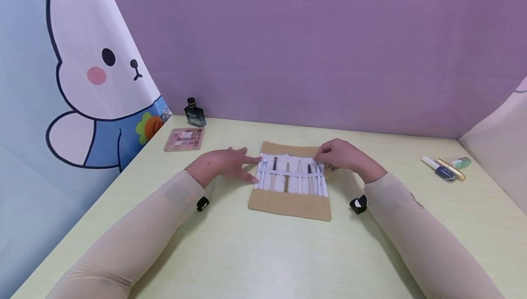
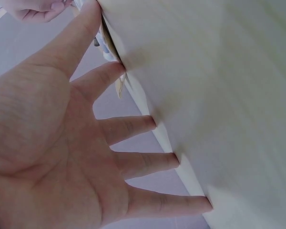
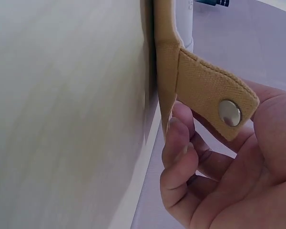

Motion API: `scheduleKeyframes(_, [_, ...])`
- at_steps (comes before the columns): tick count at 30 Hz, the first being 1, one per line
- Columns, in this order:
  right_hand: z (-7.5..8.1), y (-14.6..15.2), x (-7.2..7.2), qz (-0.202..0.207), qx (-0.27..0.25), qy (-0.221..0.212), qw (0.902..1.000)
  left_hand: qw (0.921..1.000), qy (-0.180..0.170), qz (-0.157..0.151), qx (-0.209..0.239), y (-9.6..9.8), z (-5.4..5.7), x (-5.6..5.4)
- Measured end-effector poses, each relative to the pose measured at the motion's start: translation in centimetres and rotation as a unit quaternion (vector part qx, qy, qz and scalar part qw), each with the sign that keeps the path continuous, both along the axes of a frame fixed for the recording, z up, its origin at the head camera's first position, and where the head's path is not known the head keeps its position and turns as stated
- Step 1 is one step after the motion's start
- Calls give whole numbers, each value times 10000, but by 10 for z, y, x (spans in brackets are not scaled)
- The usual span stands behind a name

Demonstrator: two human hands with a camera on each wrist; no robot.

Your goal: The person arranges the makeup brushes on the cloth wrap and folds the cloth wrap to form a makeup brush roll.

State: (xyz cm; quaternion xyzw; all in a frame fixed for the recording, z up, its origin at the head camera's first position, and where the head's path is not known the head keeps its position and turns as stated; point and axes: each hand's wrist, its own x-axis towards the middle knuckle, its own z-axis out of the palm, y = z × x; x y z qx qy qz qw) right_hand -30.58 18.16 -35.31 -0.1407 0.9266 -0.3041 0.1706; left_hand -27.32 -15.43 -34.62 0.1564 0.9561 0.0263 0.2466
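Note:
A tan fabric brush roll lies unfolded on the table, its white lining facing up. Several slim makeup brushes stand side by side under a pale band across the lining. My left hand spreads its fingers on the table, thumb and index finger at the roll's left edge. In the left wrist view the palm is bare and holds nothing. At the roll's upper right edge my right hand pinches the fabric. The right wrist view shows a tan strap with a metal snap beside the curled fingers.
At the back left a dark glass bottle stands behind a flat pink palette. To the right lie a dark-blue and white tube, a gold tube and a green tube. A purple backdrop rises behind the table.

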Motion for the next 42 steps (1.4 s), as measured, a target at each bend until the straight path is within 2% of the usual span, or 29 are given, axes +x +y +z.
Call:
scheduleKeyframes(8, [0,-1,0,-143,-29,-42,9999,10000,-38,47,45,1,3,2])
scheduleKeyframes(16, [7,-2,5,-96,-43,305,9995,9999,72,16,97,-1,1,3])
scheduleKeyframes(20, [15,-5,11,-60,-19,570,9984,9995,224,-123,167,-1,0,2])
scheduleKeyframes(24, [24,-9,19,-18,-24,857,9963,9980,366,-470,188,2,0,-4])
scheduleKeyframes(27, [29,-12,25,72,-27,994,9950,9952,421,-863,187,6,1,-11])
scheduleKeyframes(34, [36,-24,40,201,-6,984,9949,9826,311,-1801,330,11,7,-20])
scheduleKeyframes(37, [39,-30,48,282,-21,933,9952,9777,328,-2049,333,13,7,-26])
scheduleKeyframes(42, [38,-39,58,489,31,1037,9934,9728,258,-2279,311,20,8,-32])
